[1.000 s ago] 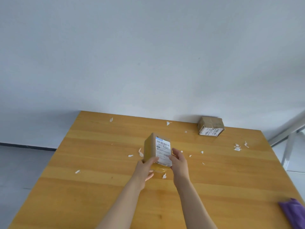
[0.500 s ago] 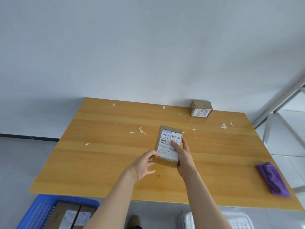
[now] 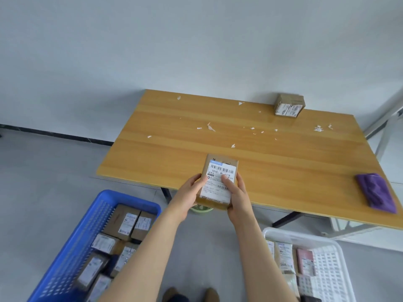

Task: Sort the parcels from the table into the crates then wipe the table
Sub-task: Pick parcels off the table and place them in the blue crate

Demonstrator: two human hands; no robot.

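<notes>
Because the parcel (image 3: 219,182) is held upright between both hands, just above the near edge of the table (image 3: 283,171), its handling can be judged fairly well: it is a small brown cardboard box, probably light, with stiff sides that should not give under a squeeze. The left hand (image 3: 188,194) grips its left edge with the thumb across the label (image 3: 220,171). The right hand (image 3: 238,196) grips the right edge the same way, its other fingers hidden behind the box. The label under the thumbs looks smooth and may be slippery, so the bare cardboard edges beside the fingers seem the safer hold. A blue crate (image 3: 72,247) stands below the left wrist and a white crate (image 3: 335,245) below the right, both holding parcels. A second parcel (image 3: 289,105) lies well beyond the fingertips, and a purple cloth (image 3: 376,192) lies well off to the right of the right hand.
</notes>
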